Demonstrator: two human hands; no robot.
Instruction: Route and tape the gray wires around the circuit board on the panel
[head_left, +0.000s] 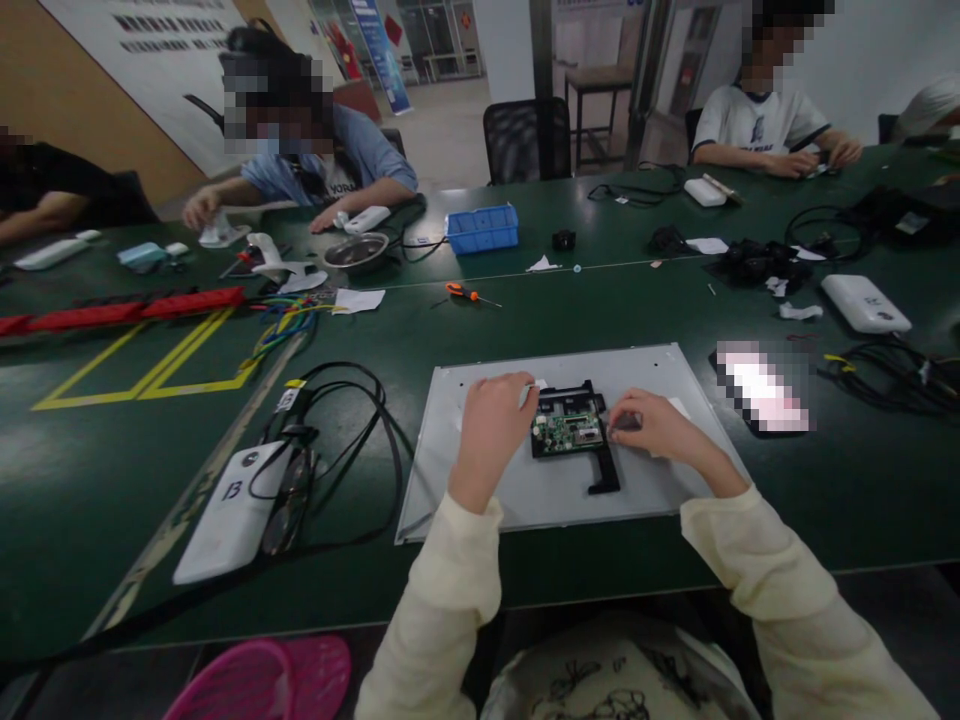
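A green circuit board [568, 434] sits in a black plastic frame [604, 470], which lies on a light grey panel [517, 505]. My left hand [491, 425] is at the frame's upper left corner, fingers curled and closed. Something small and white shows at its fingertips, too small to name. On the other side, my right hand [654, 425] is closed in a pinch beside the board's right edge. What it pinches, if anything, cannot be made out. A pale piece [679, 408] lies partly hidden behind the right hand.
A white power bank [232, 512] with black cables lies left of the panel, a phone [761, 390] right of it. Beyond are an orange screwdriver [466, 292], a blue bin [481, 230] and a metal bowl [356, 252]. Other people sit across the green table [570, 310].
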